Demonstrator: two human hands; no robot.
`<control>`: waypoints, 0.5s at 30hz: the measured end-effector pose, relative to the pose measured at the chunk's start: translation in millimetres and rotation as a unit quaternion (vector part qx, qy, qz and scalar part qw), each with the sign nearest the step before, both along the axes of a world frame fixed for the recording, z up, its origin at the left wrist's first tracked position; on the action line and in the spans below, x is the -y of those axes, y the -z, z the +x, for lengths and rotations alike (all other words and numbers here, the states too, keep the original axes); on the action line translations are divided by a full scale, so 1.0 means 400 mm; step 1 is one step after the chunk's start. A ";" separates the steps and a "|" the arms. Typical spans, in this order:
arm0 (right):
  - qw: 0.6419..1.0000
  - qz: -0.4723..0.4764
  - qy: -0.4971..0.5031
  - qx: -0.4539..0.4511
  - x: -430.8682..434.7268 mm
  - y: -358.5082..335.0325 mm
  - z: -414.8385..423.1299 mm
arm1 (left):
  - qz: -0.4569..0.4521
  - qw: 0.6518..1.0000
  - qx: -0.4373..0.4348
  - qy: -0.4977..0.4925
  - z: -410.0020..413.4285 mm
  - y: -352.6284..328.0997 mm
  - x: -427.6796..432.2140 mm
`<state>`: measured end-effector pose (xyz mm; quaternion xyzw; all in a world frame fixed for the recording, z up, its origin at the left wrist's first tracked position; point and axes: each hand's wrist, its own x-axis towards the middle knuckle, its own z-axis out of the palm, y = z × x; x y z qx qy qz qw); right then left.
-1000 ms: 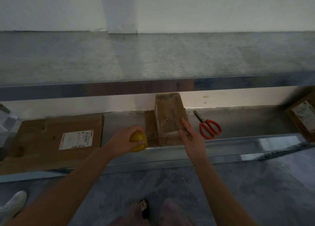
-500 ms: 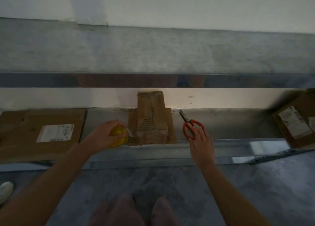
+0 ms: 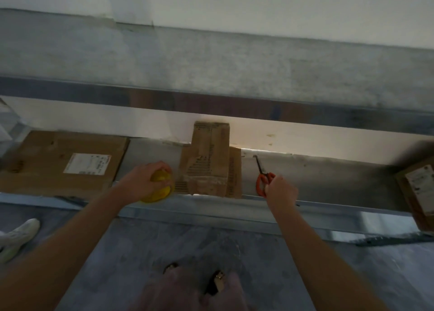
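Observation:
A small brown cardboard box (image 3: pixel 209 162) stands on the lower metal shelf (image 3: pixel 317 176) in the middle. My left hand (image 3: pixel 145 179) grips a round yellow object (image 3: pixel 159 188) just left of that box, near the shelf's front edge. Orange-handled scissors (image 3: pixel 263 176) lie on the shelf to the box's right, blades pointing to the back wall. My right hand (image 3: pixel 280 189) has its fingers curled over the scissors' handles, hiding part of them.
A flat cardboard box with a white label (image 3: pixel 63 162) lies on the shelf at the left. Another labelled box (image 3: pixel 420 188) sits at the far right. An upper grey shelf (image 3: pixel 211 66) overhangs. A white shoe (image 3: pixel 16 236) rests on the floor at the left.
My right hand left the small box, moved right and closed over the scissors' handles. My left hand keeps holding the yellow object beside the box. The view has tilted.

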<state>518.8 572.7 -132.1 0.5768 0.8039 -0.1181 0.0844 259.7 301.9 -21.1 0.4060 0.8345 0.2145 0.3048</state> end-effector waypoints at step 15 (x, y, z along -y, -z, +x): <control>0.960 -0.017 0.063 -0.272 0.569 -0.215 0.084 | -0.040 0.989 -0.004 0.139 -0.071 -0.081 0.010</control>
